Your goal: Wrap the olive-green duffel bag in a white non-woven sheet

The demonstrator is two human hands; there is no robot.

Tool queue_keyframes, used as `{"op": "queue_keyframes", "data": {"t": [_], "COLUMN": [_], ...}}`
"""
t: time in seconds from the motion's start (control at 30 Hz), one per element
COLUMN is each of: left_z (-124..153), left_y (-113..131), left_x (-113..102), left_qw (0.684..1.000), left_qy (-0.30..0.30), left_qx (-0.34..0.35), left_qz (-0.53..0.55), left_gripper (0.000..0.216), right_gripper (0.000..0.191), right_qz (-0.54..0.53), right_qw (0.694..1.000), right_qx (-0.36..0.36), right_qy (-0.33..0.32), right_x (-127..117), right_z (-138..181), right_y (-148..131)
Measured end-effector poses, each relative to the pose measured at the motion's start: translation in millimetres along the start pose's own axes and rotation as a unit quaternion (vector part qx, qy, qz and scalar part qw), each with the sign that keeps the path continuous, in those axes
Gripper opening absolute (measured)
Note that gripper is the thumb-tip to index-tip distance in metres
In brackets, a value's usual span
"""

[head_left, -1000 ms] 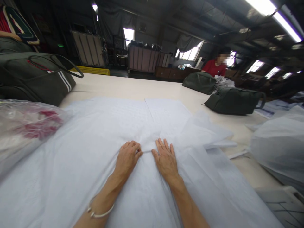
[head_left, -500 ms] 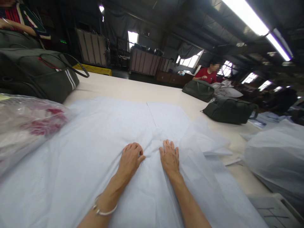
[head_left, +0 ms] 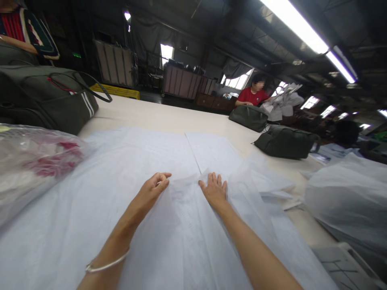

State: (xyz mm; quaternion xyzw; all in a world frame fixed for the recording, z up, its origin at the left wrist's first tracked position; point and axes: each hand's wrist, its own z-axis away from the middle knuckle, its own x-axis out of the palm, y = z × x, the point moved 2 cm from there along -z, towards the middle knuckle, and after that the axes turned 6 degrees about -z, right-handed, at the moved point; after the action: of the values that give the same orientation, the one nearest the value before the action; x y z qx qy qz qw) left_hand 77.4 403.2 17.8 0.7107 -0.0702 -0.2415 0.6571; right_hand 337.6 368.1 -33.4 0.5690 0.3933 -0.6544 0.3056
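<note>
Thin white sheets (head_left: 99, 181), slightly see-through and wrinkled, lie in layers over the table in front of me. My left hand (head_left: 152, 187) pinches the edge of the top sheet between thumb and fingers, and that edge is lifted a little. To its right, my right hand (head_left: 214, 189) lies flat on the same sheet with its fingers spread. A straight dark line, perhaps a seam between sheets, runs away from me just beyond the right fingertips.
Dark green bags stand at the left (head_left: 45, 94) and far right (head_left: 286, 141). A clear plastic bag (head_left: 39, 161) with red and cream contents lies at left. A puffed white bundle (head_left: 347, 193) and grey bin (head_left: 347, 262) are at right. Two co-workers stand across the table.
My left hand has moved left and away from me, drawing up the sheet's edge. The right hand stays nearly in place. The co-worker in red has raised a bunch of white sheets.
</note>
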Motion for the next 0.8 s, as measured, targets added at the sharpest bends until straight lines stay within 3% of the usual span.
{"op": "queue_keyframes", "data": {"t": [0.13,0.23,0.37,0.47,0.67,0.8], "left_z": [5,6,3,5,11,9], "left_y": [14,16,5,-7,-9,-15], "left_x": [-3,-4,6,23,51,63], "left_qw": [0.99,0.99,0.995,0.961,0.87,0.852], "left_qy": [0.018,-0.004,-0.041,-0.078,-0.111,-0.109], "left_qx": [-0.012,-0.016,0.029,0.032,0.129,0.151], "left_qz": [0.14,0.143,-0.08,-0.263,-0.462,-0.49], "left_gripper": [0.041,0.039,0.027,0.012,0.067,0.094], "right_gripper": [0.081,0.064,0.046,0.048,0.054,0.056], "right_qz": [0.032,0.039,0.021,-0.024,-0.077,-0.092], "right_qw": [0.993,0.992,0.986,0.985,0.985,0.984], "right_qx": [-0.028,-0.083,-0.166,-0.169,-0.148,-0.149], "right_qy": [-0.108,-0.085,-0.029,0.018,0.045,0.039], "right_x": [-28,-43,-31,-10,7,4], "right_z": [-15,-10,17,28,17,15], "right_y": [-6,-10,-12,-10,-12,-14]}}
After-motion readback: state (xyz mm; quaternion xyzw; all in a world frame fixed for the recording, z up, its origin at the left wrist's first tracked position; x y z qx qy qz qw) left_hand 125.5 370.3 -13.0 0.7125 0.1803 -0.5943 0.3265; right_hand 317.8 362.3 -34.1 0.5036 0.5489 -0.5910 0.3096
